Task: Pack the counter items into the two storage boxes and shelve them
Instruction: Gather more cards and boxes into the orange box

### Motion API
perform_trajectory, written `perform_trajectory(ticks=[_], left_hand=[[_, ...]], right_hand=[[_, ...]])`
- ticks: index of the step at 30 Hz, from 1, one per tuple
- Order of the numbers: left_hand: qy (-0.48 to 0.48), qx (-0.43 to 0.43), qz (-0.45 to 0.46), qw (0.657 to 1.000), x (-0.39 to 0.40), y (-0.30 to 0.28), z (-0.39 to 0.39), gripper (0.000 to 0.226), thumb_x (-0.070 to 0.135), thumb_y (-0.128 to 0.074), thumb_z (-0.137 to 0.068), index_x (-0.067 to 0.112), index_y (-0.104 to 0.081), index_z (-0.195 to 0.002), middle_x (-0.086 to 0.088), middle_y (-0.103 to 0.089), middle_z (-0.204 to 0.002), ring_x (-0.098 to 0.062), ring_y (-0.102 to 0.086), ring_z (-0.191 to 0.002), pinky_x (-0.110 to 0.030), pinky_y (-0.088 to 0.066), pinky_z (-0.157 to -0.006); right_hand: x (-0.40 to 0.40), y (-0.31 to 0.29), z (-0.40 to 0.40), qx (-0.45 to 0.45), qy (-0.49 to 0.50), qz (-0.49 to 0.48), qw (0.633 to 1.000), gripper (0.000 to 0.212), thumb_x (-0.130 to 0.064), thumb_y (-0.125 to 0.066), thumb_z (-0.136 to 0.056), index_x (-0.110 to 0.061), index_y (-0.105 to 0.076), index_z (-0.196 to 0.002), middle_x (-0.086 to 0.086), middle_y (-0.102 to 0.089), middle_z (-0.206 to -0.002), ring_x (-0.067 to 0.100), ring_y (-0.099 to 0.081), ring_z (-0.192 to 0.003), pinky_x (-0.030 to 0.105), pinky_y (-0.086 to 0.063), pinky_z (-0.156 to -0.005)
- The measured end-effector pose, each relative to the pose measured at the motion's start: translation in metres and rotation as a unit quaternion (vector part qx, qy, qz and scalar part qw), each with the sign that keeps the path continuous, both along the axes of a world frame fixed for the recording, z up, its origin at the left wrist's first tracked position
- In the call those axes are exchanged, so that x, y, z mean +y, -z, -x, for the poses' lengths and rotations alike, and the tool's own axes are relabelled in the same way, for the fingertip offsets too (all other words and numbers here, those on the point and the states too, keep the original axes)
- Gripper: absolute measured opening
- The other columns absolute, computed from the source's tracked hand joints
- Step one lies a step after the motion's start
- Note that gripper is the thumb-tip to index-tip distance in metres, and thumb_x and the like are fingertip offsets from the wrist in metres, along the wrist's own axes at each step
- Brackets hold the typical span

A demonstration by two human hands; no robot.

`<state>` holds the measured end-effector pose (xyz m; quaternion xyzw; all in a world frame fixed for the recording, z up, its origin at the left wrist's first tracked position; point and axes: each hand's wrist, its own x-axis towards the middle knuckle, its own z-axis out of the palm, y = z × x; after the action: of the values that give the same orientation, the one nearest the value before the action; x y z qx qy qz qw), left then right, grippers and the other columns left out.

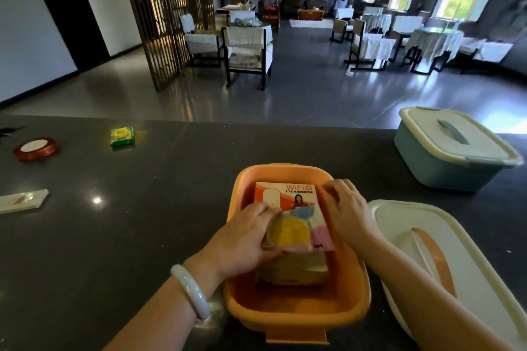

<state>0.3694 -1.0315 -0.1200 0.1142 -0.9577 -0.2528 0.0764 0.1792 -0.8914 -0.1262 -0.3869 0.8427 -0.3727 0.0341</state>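
An open orange storage box (pixel 296 308) stands on the dark counter in front of me. Inside it lies an orange and white WiFi carton (pixel 288 194). Over that carton is a flat packet with a yellow circle and pink corner (pixel 296 234), and my left hand (pixel 242 239) grips its left edge. My right hand (pixel 348 208) rests on the right edge of the WiFi carton, inside the box. The box's cream lid with an orange handle (pixel 445 265) lies to the right. A closed light blue storage box (pixel 453 148) sits at the back right.
On the left of the counter (pixel 159 208) lie a roll of copper ribbon (pixel 36 148), a small green and yellow packet (pixel 122 137) and a flat white carton (pixel 22 201). Beyond the counter is a dining room with tables and chairs.
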Motion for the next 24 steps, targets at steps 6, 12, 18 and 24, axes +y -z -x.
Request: perform_trajectory(ticks=[6,12,18,24], left_hand=[[0.024,-0.051,0.013,0.998,0.003,-0.008,0.004,0.060,0.052,-0.062,-0.086,0.041,-0.036,-0.139,0.019,-0.041,-0.141,-0.001,-0.040,-0.127,-0.033,-0.039,-0.108],[0.026,-0.081,0.164,0.983,0.006,-0.003,0.002,0.048,0.028,-0.054,-0.095,0.035,-0.038,-0.140,0.010,-0.043,-0.144,-0.011,-0.040,-0.130,-0.034,-0.033,-0.110],[0.023,-0.088,0.208,0.974,0.007,-0.001,0.002,0.047,0.030,-0.058,-0.092,0.029,-0.044,-0.137,0.003,-0.045,-0.138,-0.018,-0.042,-0.125,-0.037,-0.035,-0.106],[0.014,-0.068,0.200,0.977,0.006,0.003,0.000,0.044,0.028,-0.057,-0.093,0.033,-0.046,-0.136,0.008,-0.046,-0.138,-0.013,-0.044,-0.123,-0.033,-0.036,-0.105]], right_hand=[[-0.009,-0.001,0.001,-0.032,-0.021,-0.007,0.999,0.020,-0.025,-0.048,-0.098,-0.023,-0.052,-0.118,-0.007,-0.047,-0.116,0.010,-0.055,-0.103,0.026,-0.055,-0.078],[-0.008,0.005,0.001,-0.030,-0.023,-0.018,0.999,0.026,-0.027,-0.050,-0.097,-0.024,-0.049,-0.123,-0.004,-0.046,-0.121,0.012,-0.055,-0.104,0.029,-0.058,-0.077],[-0.009,0.009,0.002,-0.010,-0.021,-0.024,0.999,0.025,-0.028,-0.051,-0.096,-0.026,-0.049,-0.120,-0.006,-0.045,-0.119,0.006,-0.050,-0.098,0.017,-0.049,-0.066],[-0.009,0.009,0.000,0.010,-0.029,-0.013,0.999,0.023,-0.030,-0.051,-0.096,-0.026,-0.049,-0.118,-0.011,-0.043,-0.111,0.005,-0.050,-0.099,0.017,-0.047,-0.069]])
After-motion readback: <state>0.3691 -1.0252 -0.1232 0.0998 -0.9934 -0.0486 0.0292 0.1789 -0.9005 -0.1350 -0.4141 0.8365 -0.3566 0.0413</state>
